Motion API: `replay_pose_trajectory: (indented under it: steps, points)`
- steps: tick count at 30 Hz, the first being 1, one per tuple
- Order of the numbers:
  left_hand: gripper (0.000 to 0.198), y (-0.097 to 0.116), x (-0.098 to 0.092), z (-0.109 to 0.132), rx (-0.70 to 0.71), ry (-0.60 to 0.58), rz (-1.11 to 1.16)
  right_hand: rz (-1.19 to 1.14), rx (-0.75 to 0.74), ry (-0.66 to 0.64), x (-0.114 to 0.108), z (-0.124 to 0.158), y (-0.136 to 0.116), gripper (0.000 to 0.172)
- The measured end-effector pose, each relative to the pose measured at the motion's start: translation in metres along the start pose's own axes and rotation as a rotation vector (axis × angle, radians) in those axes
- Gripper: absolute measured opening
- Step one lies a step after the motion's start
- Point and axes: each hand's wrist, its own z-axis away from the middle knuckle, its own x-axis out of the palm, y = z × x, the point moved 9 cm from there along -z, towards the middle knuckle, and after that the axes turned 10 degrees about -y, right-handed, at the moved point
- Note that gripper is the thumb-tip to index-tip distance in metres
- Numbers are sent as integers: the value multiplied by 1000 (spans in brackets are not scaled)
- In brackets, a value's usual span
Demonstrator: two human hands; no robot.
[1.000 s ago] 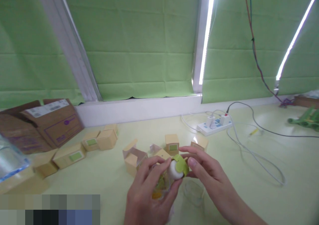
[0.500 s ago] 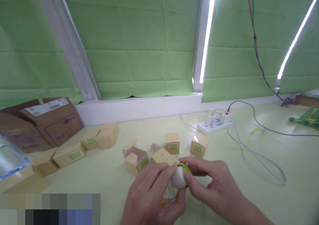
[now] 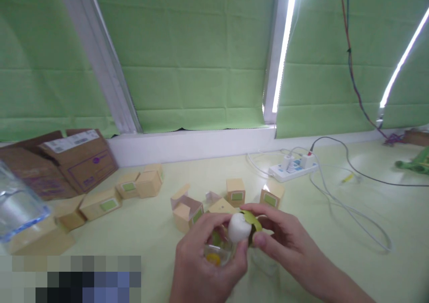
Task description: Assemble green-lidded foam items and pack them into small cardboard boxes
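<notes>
While hands (image 3: 209, 258) (image 3: 291, 240) are curled inward | white ball (image 3: 239, 228), green cover (image 3: 252, 219) between

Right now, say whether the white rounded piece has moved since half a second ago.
Yes: against the power strip, the white rounded piece has moved up in view.

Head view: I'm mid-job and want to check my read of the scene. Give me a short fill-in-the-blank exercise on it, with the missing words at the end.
1. The left hand holds a rounded piece coloured ____.
2. The right hand holds a leaf-like part coloured ____.
3. In the picture, the power strip lies to the ____ of the brown carton.

Missing words: white; green; right.
</notes>
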Motion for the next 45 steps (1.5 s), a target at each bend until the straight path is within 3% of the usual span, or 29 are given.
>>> replay_pose_trajectory:
  steps: [3, 5, 10, 13, 17, 22, 25, 28, 33, 37, 41, 45]
  points:
    - [19, -19, 2, -1, -211, -7, 263, -111, 16, -16, 3, -2, 1, 47]
    - [24, -32, 6, 0, -314, 4, 475, -103, 22, 35, -2, -2, 1, 43]
    - [37, -51, 8, -2, -357, 18, 705, -119, -21, 117, -11, 1, -3, 41]
    - [37, -49, 8, -3, -347, -18, 633, -239, -30, 83, -6, 1, -2, 29]
    - [27, -28, 5, -3, -228, -49, 308, -329, -7, 34, 0, 0, 2, 14]
    - [29, -2, 12, -1, 35, -91, 39, -73, -27, 61, -7, 2, -5, 30]
    - [30, 4, 15, 1, 156, -101, -36, 108, -39, 45, -4, 1, -15, 29]
    - [29, 0, 16, 1, 167, -119, -68, 211, -5, 67, -5, 0, -18, 21]
    - [41, -7, 20, -1, 89, -238, -146, 537, 10, 213, -30, -1, -15, 22]
    - [37, -5, 38, 5, 102, -395, -125, 788, 194, 165, -40, -3, 10, 26]
    - [61, -3, 55, 13, 157, -483, -136, 742, 199, 195, -44, 0, 22, 12]
    - [57, -8, 66, 16, 179, -583, -236, 703, 170, 217, -44, 0, 22, 6]
